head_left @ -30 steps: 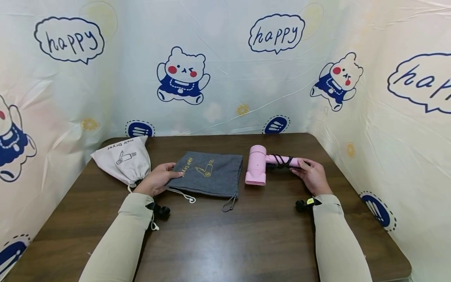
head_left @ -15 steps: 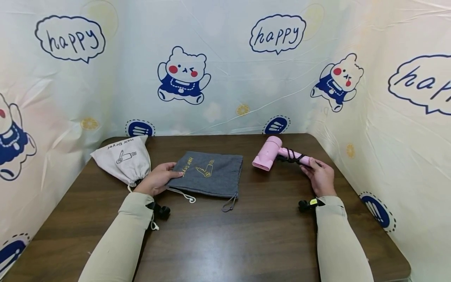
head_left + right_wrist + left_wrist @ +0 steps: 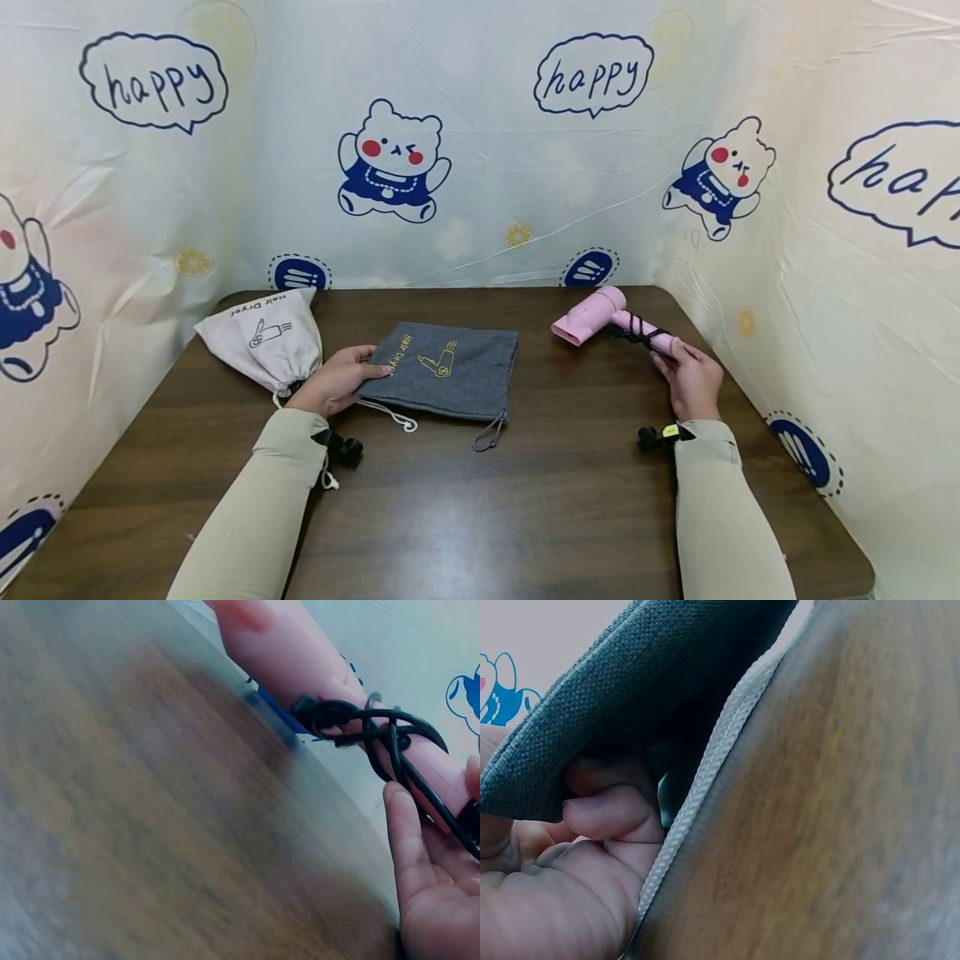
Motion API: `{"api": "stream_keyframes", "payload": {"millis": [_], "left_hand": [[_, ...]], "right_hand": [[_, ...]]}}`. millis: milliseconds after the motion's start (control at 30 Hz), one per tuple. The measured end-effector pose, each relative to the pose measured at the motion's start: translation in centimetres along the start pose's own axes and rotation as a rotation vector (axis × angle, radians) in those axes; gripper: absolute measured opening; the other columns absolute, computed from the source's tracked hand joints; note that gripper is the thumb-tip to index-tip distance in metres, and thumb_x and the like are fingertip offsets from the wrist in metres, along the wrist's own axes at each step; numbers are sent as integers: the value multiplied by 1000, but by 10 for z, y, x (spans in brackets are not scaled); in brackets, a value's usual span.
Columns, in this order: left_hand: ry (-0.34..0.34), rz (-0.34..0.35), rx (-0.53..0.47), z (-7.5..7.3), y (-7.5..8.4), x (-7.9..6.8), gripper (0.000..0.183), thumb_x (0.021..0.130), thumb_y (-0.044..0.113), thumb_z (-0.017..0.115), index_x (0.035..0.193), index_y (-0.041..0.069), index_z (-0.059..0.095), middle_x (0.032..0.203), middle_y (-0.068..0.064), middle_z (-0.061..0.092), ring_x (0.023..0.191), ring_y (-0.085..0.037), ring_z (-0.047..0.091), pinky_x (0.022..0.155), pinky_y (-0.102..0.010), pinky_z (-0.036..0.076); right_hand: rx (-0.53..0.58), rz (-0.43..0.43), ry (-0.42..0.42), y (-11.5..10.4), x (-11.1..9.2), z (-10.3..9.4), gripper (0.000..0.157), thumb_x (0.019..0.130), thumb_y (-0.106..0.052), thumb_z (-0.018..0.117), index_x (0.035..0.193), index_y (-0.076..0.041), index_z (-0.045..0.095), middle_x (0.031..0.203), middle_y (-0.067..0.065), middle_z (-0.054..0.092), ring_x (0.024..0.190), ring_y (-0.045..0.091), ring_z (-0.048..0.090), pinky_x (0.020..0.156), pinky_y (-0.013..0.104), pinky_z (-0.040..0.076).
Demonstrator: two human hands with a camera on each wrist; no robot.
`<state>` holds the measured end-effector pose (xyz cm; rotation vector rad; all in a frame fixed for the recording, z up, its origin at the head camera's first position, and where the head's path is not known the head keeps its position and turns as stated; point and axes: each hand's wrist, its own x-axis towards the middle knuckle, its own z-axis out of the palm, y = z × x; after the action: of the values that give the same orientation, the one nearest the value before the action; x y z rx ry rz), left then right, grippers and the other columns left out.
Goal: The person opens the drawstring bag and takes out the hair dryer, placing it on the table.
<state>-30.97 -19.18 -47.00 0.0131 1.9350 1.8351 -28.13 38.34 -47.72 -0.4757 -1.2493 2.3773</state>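
Firstly, one pink plastic hair dryer [image 3: 591, 317], black cord [image 3: 324, 716] wound round its handle, pinched by the right hand [image 3: 692, 382] over the far right of a brown wood-grain table [image 3: 510, 533]. Grey fabric pouch [image 3: 457, 385], yellow-lettered "Hair Dryer" (contents unseen), edge pinched by the left hand [image 3: 336, 383]. Off-white cloth drawstring bag [image 3: 279, 357], same wording. Pale backdrop [image 3: 498, 158] printed "happy".

Pale, creased sheeting [image 3: 495, 179] lines the back and both sides behind a dark brown wood-grain tabletop [image 3: 540, 492] with rounded corners. Printed on it are white bears [image 3: 393, 162] in blue outfits with red cheeks, cloud-shaped bubbles [image 3: 153, 82] lettered "happy", yellow citrus slices [image 3: 518, 235] and blue ovals [image 3: 590, 267] with dashed borders. Light leaves a soft whitish glare [image 3: 453, 533] on the tabletop's near part.
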Motion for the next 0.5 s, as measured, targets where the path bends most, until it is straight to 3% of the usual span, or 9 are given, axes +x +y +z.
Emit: {"api": "stream_keyframes", "payload": {"millis": [267,500], "left_hand": [[-12,6,-2,-1,0,-2,66,103,12,63,159,1,29,122,-10,65,92,-14,71,79,-30,61],[-5,0,-17,0,0,-3,67,103,12,63,160,3,28,118,-7,66,91,-15,71,78,-30,61]], "right_hand": [[9,-22,89,-1,2,-2,26,91,-8,78,114,3,72,110,11,67,100,20,72,90,38,59],[20,-16,117,-2,5,-4,26,90,-8,79,113,3,71,116,11,64,104,20,72,94,39,57]]}}
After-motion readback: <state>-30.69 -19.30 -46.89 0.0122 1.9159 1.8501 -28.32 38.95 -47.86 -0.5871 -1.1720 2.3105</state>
